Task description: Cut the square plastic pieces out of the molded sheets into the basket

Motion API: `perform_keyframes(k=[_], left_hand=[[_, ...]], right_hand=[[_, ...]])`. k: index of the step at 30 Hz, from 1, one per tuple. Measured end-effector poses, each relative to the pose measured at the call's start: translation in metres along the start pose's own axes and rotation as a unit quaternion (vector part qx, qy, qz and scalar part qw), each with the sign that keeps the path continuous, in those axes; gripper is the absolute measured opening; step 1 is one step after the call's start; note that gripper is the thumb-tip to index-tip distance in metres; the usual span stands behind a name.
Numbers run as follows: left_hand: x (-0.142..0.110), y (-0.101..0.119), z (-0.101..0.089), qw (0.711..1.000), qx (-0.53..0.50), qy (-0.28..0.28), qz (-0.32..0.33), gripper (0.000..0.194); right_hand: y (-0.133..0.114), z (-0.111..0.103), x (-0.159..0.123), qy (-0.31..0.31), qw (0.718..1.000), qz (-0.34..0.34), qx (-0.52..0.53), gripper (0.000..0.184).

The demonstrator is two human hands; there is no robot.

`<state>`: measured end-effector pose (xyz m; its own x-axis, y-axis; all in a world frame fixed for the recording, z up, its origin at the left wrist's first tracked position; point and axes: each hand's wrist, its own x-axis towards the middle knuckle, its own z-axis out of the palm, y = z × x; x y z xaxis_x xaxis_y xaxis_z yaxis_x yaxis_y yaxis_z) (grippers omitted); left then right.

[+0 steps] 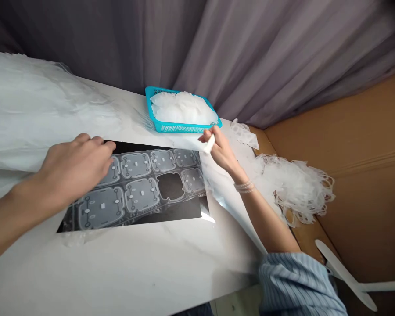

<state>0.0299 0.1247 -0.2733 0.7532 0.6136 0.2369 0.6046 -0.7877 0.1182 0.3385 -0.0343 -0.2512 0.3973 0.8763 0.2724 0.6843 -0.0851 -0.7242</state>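
A translucent die-cut sheet (pixel 141 184) of rounded square pads lies on a black mat (pixel 181 210) on the white table; one pad space (pixel 170 185) is bare and shows the mat. My left hand (pixel 74 164) rests on the sheet's left part, fingers curled down on it. My right hand (pixel 219 147) is beside the front of a blue basket (pixel 181 127), pinching a small white piece (pixel 210 143). The basket is heaped with translucent white pieces (pixel 182 107).
A large white plastic sheet (pixel 36 109) covers the table's left. A tangle of white leftover webbing (pixel 292 186) lies on a brown cardboard box (pixel 365 166) to the right. Grey curtains (pixel 250 48) hang behind. A white flat tool (pixel 345 274) lies at the lower right.
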Motion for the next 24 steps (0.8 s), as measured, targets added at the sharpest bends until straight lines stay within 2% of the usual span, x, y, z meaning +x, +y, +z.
perform_keyframes(k=[1,4,7,9,12,17,20,24], left_hand=[[-0.002,0.013,-0.002,0.998,0.030,0.018,0.049,0.036],[-0.006,0.059,0.002,0.970,0.054,-0.020,0.235,0.035],[-0.009,0.092,0.022,0.941,-0.002,-0.021,0.338,0.036],[-0.011,0.101,0.038,0.926,-0.032,-0.016,0.377,0.045],[-0.014,0.100,0.055,0.917,-0.055,-0.026,0.393,0.051],[-0.017,0.097,0.058,0.918,-0.081,-0.019,0.387,0.050],[-0.018,0.097,0.058,0.916,-0.095,-0.005,0.389,0.049],[-0.018,0.098,0.060,0.913,-0.090,0.009,0.399,0.050]], right_hand=[[-0.005,-0.003,-0.013,0.004,0.999,0.025,0.034,0.034],[-0.022,-0.002,-0.056,0.009,0.992,0.101,0.074,0.045],[-0.035,0.008,-0.090,0.012,0.990,0.129,0.051,0.043],[-0.040,0.017,-0.103,0.013,0.990,0.129,0.055,0.034],[-0.042,0.030,-0.111,0.040,0.986,0.137,0.085,0.025],[-0.040,0.049,-0.116,0.076,0.977,0.173,0.102,0.025],[-0.039,0.056,-0.119,0.089,0.985,0.142,0.047,0.027],[-0.040,0.059,-0.118,0.071,0.994,0.084,-0.023,0.026]])
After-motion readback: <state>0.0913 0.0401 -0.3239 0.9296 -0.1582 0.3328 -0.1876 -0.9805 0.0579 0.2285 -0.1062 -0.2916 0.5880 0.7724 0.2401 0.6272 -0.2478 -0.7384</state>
